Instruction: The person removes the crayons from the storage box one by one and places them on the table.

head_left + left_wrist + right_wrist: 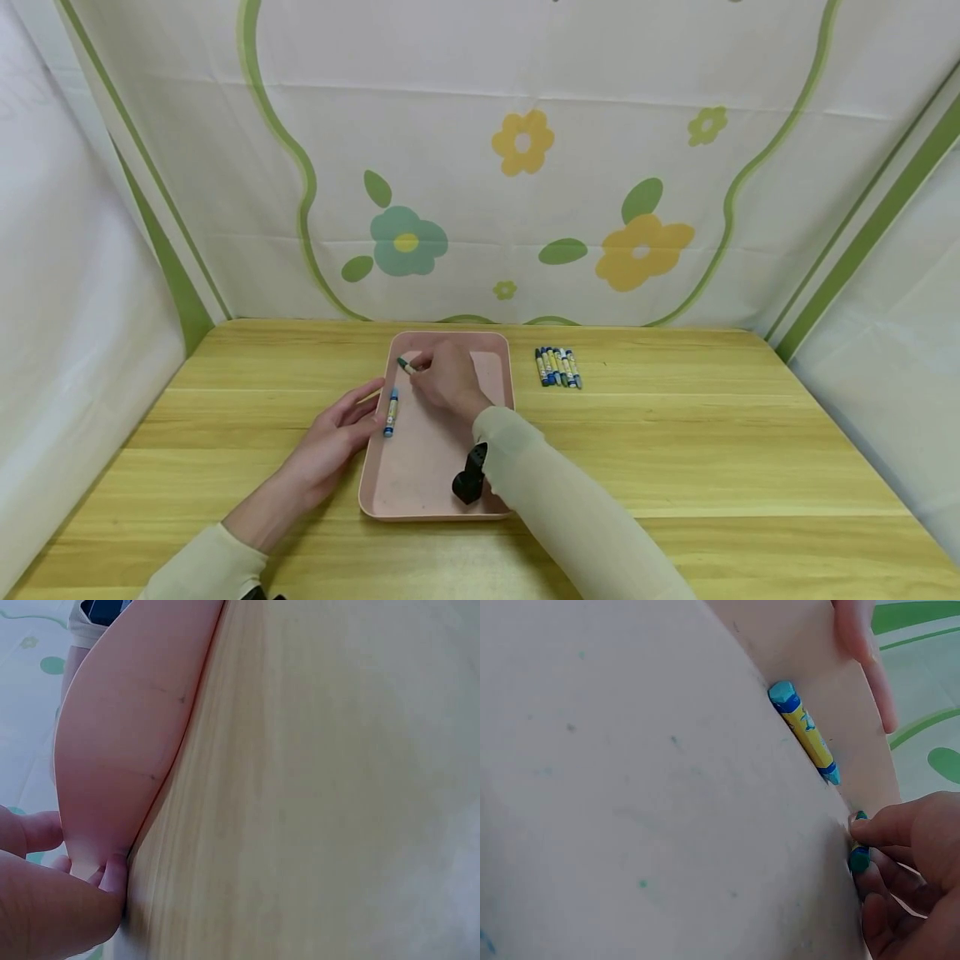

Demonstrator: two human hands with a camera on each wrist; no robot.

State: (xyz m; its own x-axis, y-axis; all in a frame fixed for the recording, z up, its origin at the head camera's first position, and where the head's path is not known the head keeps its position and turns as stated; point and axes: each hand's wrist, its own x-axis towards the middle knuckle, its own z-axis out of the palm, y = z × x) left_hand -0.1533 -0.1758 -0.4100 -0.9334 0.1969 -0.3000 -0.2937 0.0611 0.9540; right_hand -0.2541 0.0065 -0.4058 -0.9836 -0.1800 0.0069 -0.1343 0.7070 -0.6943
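My right hand (450,379) is over the far left part of a pink tray (438,507), pinching a dark green crayon (407,366) between thumb and fingers. Close up in the right wrist view, that green crayon (860,859) is by the tray's side wall. A light blue crayon with a yellow wrapper (392,412) lies in the tray along its left wall. At the tray's left side, my left hand (333,437) holds the rim. In the left wrist view, fingers (114,876) press the outer wall while another digit reaches over the edge.
Right of the tray, several crayons (558,367) lie side by side on the wooden table (675,442). A white cloth with printed flowers (525,200) hangs behind the table, and white cloth also flanks both sides.
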